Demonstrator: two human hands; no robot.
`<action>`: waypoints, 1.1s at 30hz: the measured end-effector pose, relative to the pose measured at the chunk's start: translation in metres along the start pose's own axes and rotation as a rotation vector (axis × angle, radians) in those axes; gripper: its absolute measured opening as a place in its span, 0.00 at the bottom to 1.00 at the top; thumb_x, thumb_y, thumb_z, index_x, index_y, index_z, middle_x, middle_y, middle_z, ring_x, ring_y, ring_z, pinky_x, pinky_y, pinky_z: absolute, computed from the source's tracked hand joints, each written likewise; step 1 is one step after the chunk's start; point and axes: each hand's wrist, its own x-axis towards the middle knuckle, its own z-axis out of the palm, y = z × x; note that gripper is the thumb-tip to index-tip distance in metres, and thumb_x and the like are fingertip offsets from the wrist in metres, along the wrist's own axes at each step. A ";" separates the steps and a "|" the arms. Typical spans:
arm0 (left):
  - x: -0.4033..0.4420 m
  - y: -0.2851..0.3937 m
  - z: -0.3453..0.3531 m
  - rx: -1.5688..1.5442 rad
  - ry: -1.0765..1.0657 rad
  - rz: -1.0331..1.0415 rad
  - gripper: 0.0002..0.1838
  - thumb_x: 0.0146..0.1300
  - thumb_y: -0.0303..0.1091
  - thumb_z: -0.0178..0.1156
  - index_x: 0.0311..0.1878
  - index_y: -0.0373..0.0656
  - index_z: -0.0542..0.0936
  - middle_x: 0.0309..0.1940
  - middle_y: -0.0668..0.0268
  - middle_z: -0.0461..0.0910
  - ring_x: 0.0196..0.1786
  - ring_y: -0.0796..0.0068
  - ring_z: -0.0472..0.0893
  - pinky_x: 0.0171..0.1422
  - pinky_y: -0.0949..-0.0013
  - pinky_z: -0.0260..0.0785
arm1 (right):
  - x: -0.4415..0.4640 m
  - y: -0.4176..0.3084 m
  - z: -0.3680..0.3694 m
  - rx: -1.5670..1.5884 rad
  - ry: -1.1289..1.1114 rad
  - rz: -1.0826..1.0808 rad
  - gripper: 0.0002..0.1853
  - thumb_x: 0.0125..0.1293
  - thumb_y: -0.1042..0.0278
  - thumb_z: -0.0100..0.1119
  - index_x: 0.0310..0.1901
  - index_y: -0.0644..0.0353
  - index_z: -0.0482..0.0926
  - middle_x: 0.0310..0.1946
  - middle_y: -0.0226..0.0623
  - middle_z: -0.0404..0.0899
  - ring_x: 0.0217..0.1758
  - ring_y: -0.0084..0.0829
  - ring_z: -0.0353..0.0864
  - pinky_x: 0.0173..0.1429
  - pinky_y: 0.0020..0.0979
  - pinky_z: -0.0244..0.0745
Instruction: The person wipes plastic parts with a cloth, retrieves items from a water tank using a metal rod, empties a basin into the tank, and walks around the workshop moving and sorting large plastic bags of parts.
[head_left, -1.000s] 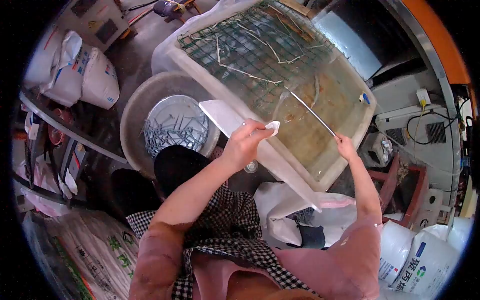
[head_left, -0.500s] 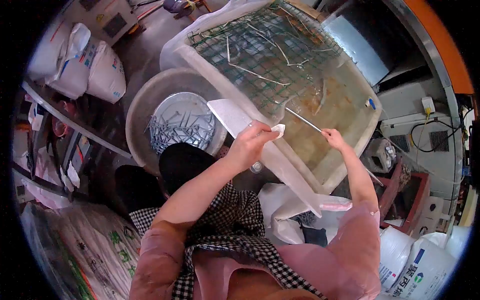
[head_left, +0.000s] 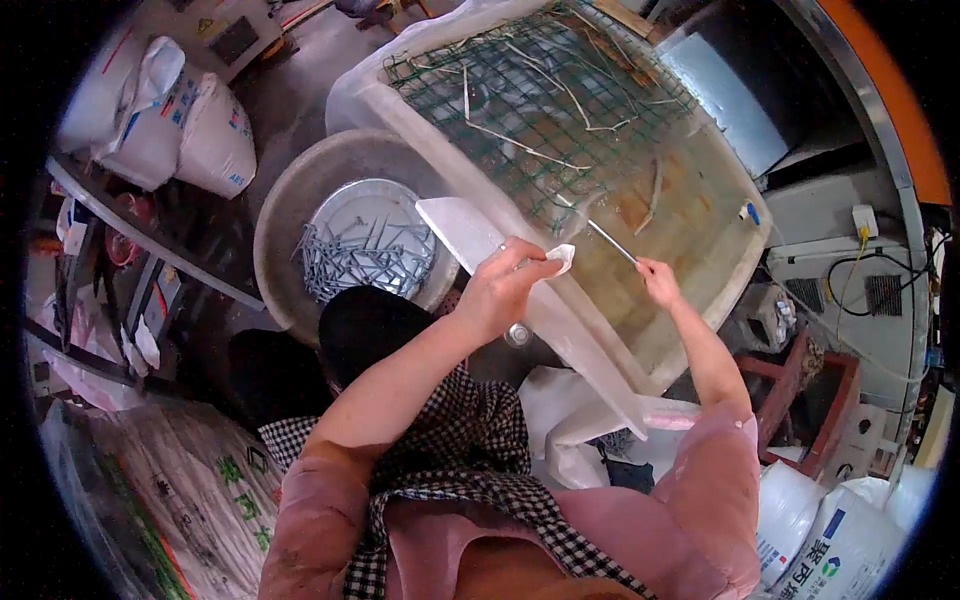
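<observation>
My left hand [head_left: 505,285] pinches a small white cloth-like piece [head_left: 566,262] above a long white board [head_left: 570,345] lying along the near side of a water tub [head_left: 745,255]. In my right hand [head_left: 660,284] is a thin metal rod [head_left: 612,243], which slants up and left over the murky water. The rod's far end reaches the edge of a green mesh [head_left: 520,115] with pale strips on it. Left of the board, a round basin [head_left: 280,215] holds a metal pan [head_left: 335,205] with many grey rod-like pieces [head_left: 365,262].
White sacks [head_left: 215,140] stand at the upper left beside a curved metal rail [head_left: 150,235]. An open white bag [head_left: 545,410] sits below the board. A reddish frame [head_left: 845,410] and more sacks [head_left: 850,540] are at the right. Large plastic sacking [head_left: 190,480] lies lower left.
My right hand has moved left and slightly up with the rod, whose angle is now shallower. My left hand keeps its pinch on the white piece. The whole view has shifted slightly.
</observation>
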 end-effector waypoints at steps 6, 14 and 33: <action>0.002 0.000 0.001 -0.020 0.007 -0.019 0.21 0.40 0.13 0.52 0.39 0.42 0.78 0.33 0.61 0.72 0.35 0.64 0.75 0.36 0.69 0.69 | 0.022 -0.022 -0.006 -0.127 0.056 -0.041 0.18 0.62 0.56 0.44 0.47 0.58 0.74 0.41 0.46 0.76 0.46 0.45 0.73 0.50 0.37 0.67; 0.005 0.002 0.003 -0.007 0.018 -0.014 0.21 0.39 0.13 0.53 0.39 0.42 0.78 0.33 0.61 0.72 0.35 0.64 0.75 0.35 0.68 0.69 | 0.058 -0.068 0.015 -0.173 0.131 -0.071 0.17 0.62 0.56 0.45 0.47 0.56 0.73 0.40 0.47 0.75 0.46 0.46 0.73 0.48 0.36 0.68; 0.002 -0.001 0.000 0.016 0.030 -0.017 0.21 0.41 0.11 0.50 0.39 0.40 0.78 0.33 0.59 0.73 0.35 0.62 0.74 0.38 0.70 0.68 | -0.121 0.063 -0.066 -0.165 0.216 0.194 0.18 0.63 0.57 0.44 0.44 0.63 0.73 0.34 0.52 0.75 0.41 0.47 0.74 0.45 0.38 0.67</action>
